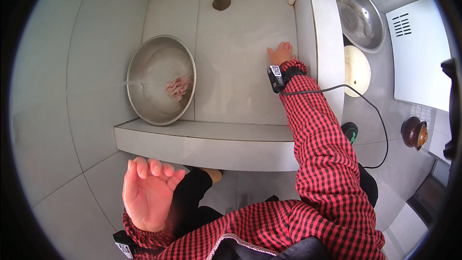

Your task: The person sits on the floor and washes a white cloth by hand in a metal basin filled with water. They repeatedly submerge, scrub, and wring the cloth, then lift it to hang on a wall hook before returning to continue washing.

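My left hand (150, 193) is raised in front of the tiled ledge, palm up, fingers loosely curled and holding nothing. My right hand (281, 54) reaches over the ledge to the pale tiled floor (240, 67) of the walled trough, near its right wall. Its fingers are spread, and nothing shows in them. In the trough's left corner, a round metal basin (144, 62) leans by the front ledge. Pale pink pieces that look like raw meat (178, 88) lie in it.
A rusty pipe (221, 1) stands at the trough's back. Beyond the right wall are another metal basin (358, 14), a cream round container (357, 71), a white cabinet (418, 53) and a brown lidded pot (413, 132). A black cable (380, 110) trails from my right wrist.
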The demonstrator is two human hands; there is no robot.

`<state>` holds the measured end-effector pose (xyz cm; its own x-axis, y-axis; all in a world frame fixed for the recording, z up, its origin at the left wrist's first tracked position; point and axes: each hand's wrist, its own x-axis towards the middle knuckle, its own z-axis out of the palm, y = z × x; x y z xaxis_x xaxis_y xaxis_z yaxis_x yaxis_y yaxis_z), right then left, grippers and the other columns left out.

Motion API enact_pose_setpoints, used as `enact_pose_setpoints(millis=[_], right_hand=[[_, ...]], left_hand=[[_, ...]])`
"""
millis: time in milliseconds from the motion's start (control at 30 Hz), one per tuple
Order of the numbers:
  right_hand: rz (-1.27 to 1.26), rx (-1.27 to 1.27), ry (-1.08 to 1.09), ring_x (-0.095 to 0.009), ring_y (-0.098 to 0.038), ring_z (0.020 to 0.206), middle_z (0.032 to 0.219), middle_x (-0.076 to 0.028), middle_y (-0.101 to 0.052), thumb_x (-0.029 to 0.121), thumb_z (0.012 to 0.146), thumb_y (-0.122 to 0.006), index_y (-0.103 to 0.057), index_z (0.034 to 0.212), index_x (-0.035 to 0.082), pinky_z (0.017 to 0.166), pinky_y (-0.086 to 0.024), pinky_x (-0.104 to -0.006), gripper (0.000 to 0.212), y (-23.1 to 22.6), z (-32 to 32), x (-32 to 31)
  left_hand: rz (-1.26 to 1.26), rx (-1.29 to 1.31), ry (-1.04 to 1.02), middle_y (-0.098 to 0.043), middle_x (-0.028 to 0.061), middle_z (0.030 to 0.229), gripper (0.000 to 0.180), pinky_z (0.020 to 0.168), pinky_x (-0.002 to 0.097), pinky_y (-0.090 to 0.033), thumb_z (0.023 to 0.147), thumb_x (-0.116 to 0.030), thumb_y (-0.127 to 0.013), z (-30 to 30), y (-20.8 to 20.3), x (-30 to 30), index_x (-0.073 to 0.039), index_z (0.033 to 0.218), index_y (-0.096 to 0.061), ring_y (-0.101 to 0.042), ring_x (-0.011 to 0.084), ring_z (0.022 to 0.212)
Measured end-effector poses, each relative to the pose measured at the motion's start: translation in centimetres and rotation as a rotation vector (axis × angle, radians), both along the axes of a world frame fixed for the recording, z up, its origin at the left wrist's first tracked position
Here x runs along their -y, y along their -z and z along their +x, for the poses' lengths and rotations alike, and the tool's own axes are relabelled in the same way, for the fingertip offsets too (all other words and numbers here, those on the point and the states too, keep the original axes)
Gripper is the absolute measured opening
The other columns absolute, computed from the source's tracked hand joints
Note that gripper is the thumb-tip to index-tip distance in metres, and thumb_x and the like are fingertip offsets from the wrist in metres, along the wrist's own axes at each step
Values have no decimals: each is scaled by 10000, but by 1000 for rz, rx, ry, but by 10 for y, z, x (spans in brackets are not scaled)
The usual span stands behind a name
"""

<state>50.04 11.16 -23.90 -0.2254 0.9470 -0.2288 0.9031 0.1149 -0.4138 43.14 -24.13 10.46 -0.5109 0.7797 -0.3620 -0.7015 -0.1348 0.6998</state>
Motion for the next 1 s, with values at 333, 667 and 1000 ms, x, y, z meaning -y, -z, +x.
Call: enact_pose_setpoints(millis=[333,667,1000], right_hand=[[-72,72,-20,-266,-140,1284,1378,-145,-191,519,749,-498,-295,1270,-15,984,-190,-526,773,-12,1,1],[-65,60,39,-279,-132,1285,1385,-158,-167,531,740,-494,-235,1293,-31,994,-155,-533,830,-14,-2,-2],[-225,216,-28,-281,-116,1290,1384,-178,-155,566,723,-494,-207,1294,-60,1007,-142,-513,895,-4,10,-4]], left_hand=[[-30,54,-25,-536,88,816,302,832,481,-425,934,-248,-272,-9,7,-11,-73,752,-437,-527,276,845],[-35,80,-32,-533,90,820,299,821,483,-432,933,-249,-280,-15,13,-11,-71,753,-439,-524,278,845],[-8,106,-57,-535,95,810,306,825,474,-433,930,-261,-292,-19,15,-13,-68,742,-436,-526,280,841]])
